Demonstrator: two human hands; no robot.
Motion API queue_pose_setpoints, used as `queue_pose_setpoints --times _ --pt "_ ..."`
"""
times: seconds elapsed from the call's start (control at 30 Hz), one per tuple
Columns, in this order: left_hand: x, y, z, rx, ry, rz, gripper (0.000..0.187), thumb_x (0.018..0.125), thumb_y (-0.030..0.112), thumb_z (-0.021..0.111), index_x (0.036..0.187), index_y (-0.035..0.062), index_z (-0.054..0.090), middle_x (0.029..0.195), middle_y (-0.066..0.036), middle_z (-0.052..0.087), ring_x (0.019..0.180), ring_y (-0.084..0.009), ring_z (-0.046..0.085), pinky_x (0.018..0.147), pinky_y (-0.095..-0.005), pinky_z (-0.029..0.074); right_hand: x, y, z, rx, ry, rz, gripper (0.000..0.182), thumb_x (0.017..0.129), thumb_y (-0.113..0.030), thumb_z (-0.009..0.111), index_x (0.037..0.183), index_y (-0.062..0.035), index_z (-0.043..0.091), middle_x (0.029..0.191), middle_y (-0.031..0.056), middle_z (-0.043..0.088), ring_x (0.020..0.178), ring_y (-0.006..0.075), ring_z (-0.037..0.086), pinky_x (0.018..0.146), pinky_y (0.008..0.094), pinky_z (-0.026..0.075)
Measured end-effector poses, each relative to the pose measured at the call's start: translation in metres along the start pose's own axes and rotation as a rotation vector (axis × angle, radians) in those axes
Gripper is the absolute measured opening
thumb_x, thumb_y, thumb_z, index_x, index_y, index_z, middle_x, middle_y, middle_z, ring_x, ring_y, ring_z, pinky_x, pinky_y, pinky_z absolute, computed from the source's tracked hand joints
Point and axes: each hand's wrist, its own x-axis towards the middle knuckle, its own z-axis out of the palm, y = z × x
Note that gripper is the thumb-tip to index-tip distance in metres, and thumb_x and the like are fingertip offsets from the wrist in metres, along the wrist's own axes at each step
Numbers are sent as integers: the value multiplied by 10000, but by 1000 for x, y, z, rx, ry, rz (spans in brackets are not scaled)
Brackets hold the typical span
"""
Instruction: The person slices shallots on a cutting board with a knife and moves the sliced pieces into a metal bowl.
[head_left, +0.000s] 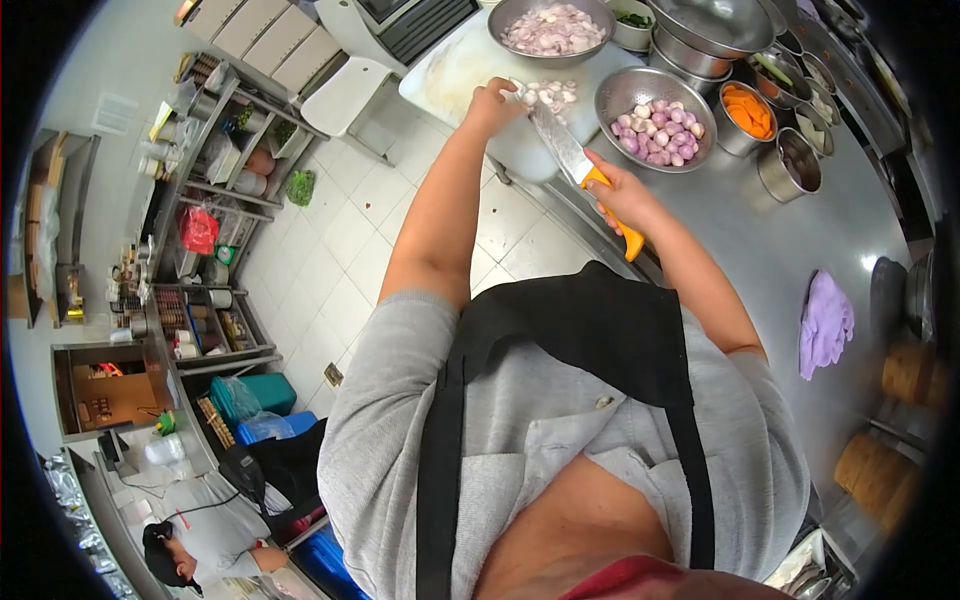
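Observation:
My right hand [622, 195] grips the orange handle of a large knife [560, 145], its blade pointing toward the white cutting board [455, 75]. My left hand [493, 103] rests on the board, fingers curled on a shallot beside a small pile of cut shallot pieces [552, 94]. A steel colander [655, 130] of peeled whole shallots sits just right of the blade. A steel bowl [555, 28] of sliced shallots stands at the far end of the board.
Steel containers hold carrot pieces [748, 110] and greens [632, 18] along the steel counter [790, 240]. A purple cloth [826, 322] lies at right, bamboo steamers [880, 470] beyond. Tiled floor and storage shelves [215, 200] lie left; another person [200, 545] sits at lower left.

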Motion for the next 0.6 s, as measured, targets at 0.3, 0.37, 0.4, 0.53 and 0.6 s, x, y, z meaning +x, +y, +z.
queue_pose_setpoints --times 0.3,0.37,0.4,0.53,0.6 --pt "5 -17 4 66 41 293 283 709 166 770 960 140 644 991 -91 501 817 -210 557 776 -337 486 -6 -4 -1 -135 -39 -6 547 922 -176 473 1429 -279 298 615 -8 443 406 64 404 372 224 375" --pt "4 -20 -1 76 84 262 260 712 151 766 945 124 654 980 -86 518 807 -199 561 761 -329 484 -2 -1 -4 -181 -74 -61 546 921 -176 470 1430 -274 298 618 -8 444 404 61 402 373 225 375" --pt "4 -21 -4 88 129 234 237 715 135 761 930 109 665 970 -82 535 796 -187 566 746 -321 481 -2 -2 -3 -184 -79 -62 546 921 -176 470 1430 -274 298 618 -8 444 404 61 402 373 225 375" --pt "7 -37 -14 -347 156 -29 227 725 133 750 925 71 661 967 -92 561 789 -179 573 727 -309 476 3 0 1 -124 -47 -49 541 918 -182 480 1425 -261 312 634 10 458 407 78 413 374 240 380" --pt "-1 -36 -24 -283 -22 -234 214 725 134 740 893 39 647 1015 -123 568 853 -209 590 748 -331 478 5 3 6 -62 -45 -36 537 913 -192 490 1420 -256 324 648 24 470 413 93 425 374 254 383"
